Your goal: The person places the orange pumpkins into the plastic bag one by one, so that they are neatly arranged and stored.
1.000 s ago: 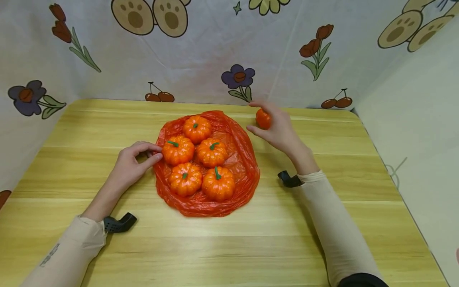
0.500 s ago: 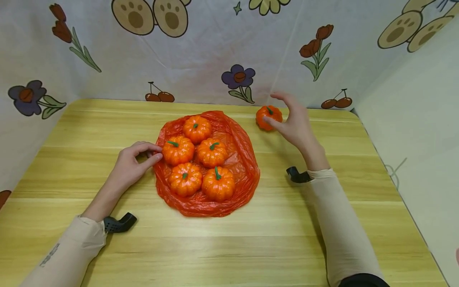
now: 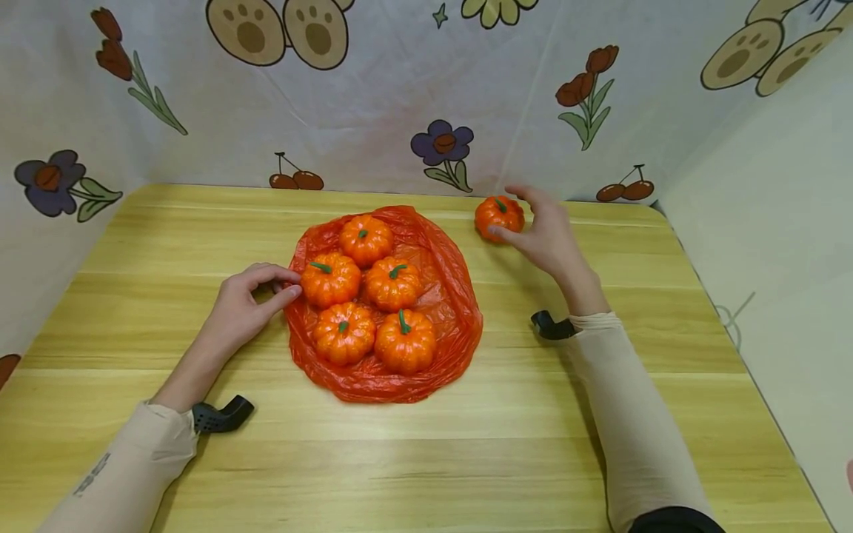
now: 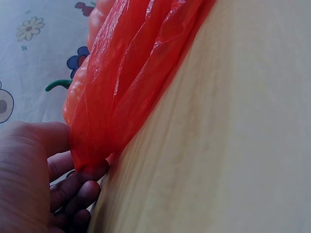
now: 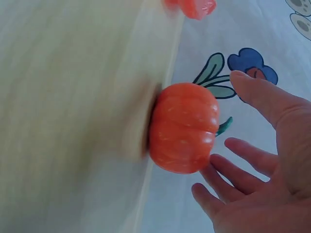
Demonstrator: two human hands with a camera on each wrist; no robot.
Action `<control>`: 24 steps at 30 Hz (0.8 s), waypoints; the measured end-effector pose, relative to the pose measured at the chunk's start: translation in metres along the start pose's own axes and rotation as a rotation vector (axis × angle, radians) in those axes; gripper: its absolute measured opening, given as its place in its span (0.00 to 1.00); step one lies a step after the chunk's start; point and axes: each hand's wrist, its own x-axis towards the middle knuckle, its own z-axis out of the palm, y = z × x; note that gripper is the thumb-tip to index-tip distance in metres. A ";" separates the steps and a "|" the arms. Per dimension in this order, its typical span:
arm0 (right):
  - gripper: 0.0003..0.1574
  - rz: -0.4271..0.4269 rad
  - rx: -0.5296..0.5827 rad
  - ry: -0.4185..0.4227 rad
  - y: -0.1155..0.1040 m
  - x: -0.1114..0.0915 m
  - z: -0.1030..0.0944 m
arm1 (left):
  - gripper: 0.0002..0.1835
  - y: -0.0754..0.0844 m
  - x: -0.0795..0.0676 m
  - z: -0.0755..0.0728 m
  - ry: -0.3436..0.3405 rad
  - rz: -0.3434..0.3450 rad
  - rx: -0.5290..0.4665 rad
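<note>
A red plastic bag [image 3: 448, 289] lies spread on the table with its rim rolled down. Several small orange pumpkins [image 3: 406, 344] with green stems sit inside it. At the bag's left side, my left hand [image 3: 243, 305] pinches the rim; the left wrist view shows the red film [image 4: 121, 87] between thumb and curled fingers. One more orange pumpkin [image 3: 500, 218] stands outside the bag near the table's back edge. My right hand [image 3: 548, 235] is on its right side, thumb and fingers spread. In the right wrist view, fingertips reach close to this pumpkin [image 5: 184, 128].
The wooden table [image 3: 426, 466] ends at the back against a white cloth [image 3: 373, 104] printed with flowers and cherries. A pale wall [image 3: 786, 244] stands to the right. Black wrist devices [image 3: 223, 414] stick out from both sleeves.
My right hand has moved right from over the lone pumpkin, uncovering it, then lowered slightly toward it. The pumpkin stays in place. My left hand and the bag are still.
</note>
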 end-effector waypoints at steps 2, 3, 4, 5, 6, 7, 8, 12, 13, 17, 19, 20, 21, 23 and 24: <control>0.49 0.014 0.005 -0.035 0.001 0.000 0.002 | 0.08 0.000 0.000 0.000 0.000 0.001 -0.001; 0.49 0.017 0.002 -0.052 0.002 0.000 0.003 | 0.08 0.001 0.000 0.000 0.000 0.001 0.001; 0.50 0.022 -0.002 -0.069 0.003 0.000 0.004 | 0.08 0.001 0.000 0.000 0.000 0.000 0.002; 0.51 0.024 -0.007 -0.082 0.004 0.001 0.005 | 0.08 0.001 0.000 0.000 0.000 -0.001 0.002; 0.51 0.024 -0.010 -0.093 0.004 0.001 0.006 | 0.08 0.001 0.000 0.000 -0.001 -0.002 0.004; 0.51 0.024 -0.012 -0.100 0.004 0.001 0.006 | 0.08 0.001 0.000 0.000 -0.002 -0.005 0.004; 0.51 0.023 -0.013 -0.105 0.005 0.001 0.007 | 0.08 0.001 0.000 -0.001 -0.003 -0.007 0.006; 0.50 0.015 0.008 -0.097 0.005 0.001 0.009 | 0.08 0.001 0.000 0.000 -0.009 -0.017 0.006; 0.50 0.016 0.013 -0.100 0.005 0.001 0.009 | 0.09 0.001 0.000 0.000 -0.010 -0.018 0.006; 0.50 0.013 0.030 -0.128 0.006 0.001 0.011 | 0.08 0.001 0.000 0.000 -0.011 -0.020 0.007; 0.51 0.013 0.030 -0.144 0.006 0.001 0.012 | 0.08 0.001 0.000 0.000 -0.011 -0.018 0.009; 0.51 0.011 0.033 -0.147 0.006 0.001 0.012 | 0.08 0.001 0.000 0.000 -0.011 -0.019 0.010; 0.51 0.010 0.036 -0.149 0.006 0.001 0.013 | 0.08 0.001 0.000 0.000 -0.011 -0.019 0.010; 0.52 0.010 0.045 -0.152 0.005 0.000 0.013 | 0.09 0.001 0.000 0.000 -0.013 -0.021 0.010; 0.52 0.011 0.045 -0.153 0.005 0.000 0.013 | 0.09 0.001 0.000 0.000 -0.013 -0.022 0.011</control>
